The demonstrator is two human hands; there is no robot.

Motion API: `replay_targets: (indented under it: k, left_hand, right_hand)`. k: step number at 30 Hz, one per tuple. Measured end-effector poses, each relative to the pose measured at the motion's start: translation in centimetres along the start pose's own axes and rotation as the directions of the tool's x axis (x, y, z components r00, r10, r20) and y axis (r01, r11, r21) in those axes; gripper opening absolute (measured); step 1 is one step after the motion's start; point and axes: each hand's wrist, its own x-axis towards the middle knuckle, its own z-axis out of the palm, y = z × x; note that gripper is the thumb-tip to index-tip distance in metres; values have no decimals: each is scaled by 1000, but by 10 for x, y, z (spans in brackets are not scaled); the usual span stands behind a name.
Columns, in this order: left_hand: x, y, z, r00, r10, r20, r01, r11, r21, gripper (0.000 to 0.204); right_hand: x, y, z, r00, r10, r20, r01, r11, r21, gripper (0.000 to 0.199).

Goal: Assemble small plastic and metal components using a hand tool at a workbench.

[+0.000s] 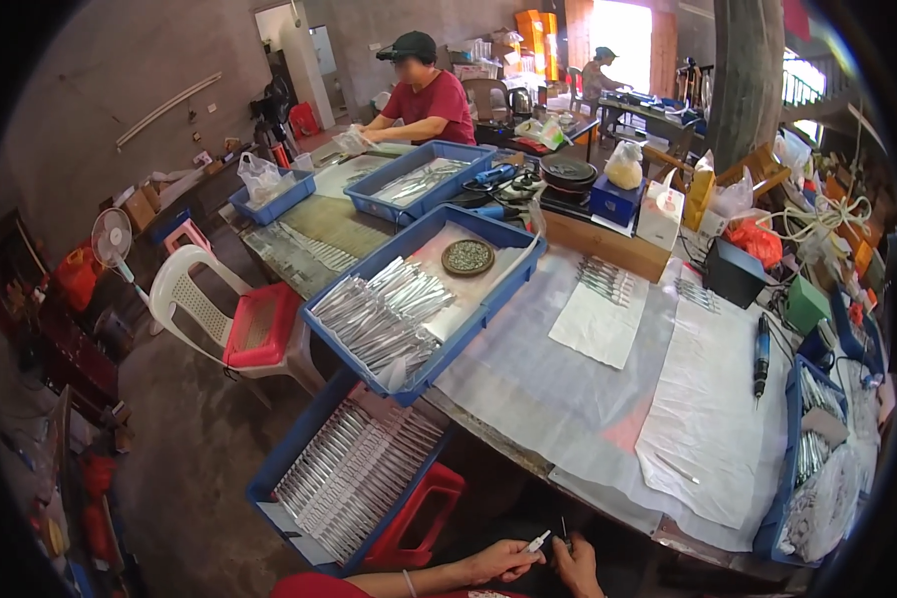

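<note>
Low in front of me, below the table's front edge, my left hand (503,561) is closed on a small white and silver piece (537,542), whose kind I cannot make out. Close beside it, my right hand (576,568) is closed round a thin pointed rod (563,525) that sticks up from its fingers. Left of my hands, a blue tray (261,490) of silver metal instruments (354,478) in neat rows rests by a red stool (431,508). On the table above it, another blue tray (465,344) holds a loose heap of similar instruments (384,319) and a round dish (467,258).
White cloths (703,429) cover the table's right part, with a blue pen-shaped power tool (761,359) on them. A blue bin (767,533) of bagged parts stands at the right edge. A white chair (194,284) is at left. A co-worker in red (439,100) sits across the table.
</note>
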Motion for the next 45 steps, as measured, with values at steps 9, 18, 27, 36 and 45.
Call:
replay_targets:
  k: [9,18,27,36,45]
  left_hand:
    - [-5,9,-4,999,27,47,-26,1000,-7,26]
    - [-4,6,-7,997,48,65,-45,998,-49,26]
    - [-3,5,-6,997,49,53,-48,999,-21,24]
    - [-2,4,-2,999,38,9,-38,999,3,23]
    - [0,-2,-1,1000,27,3,-27,999,-23,21]
  right_hand:
    - [6,-7,6,998,-12,-58,8,997,-80,26]
    - [8,2,8,994,34,-105,-50,987,-152,31]
    - [5,-2,5,994,-10,-108,-10,982,-187,34]
    - [8,-8,2,999,47,-19,-48,999,-21,30]
    - [5,3,-1,997,81,9,-81,996,25,30]
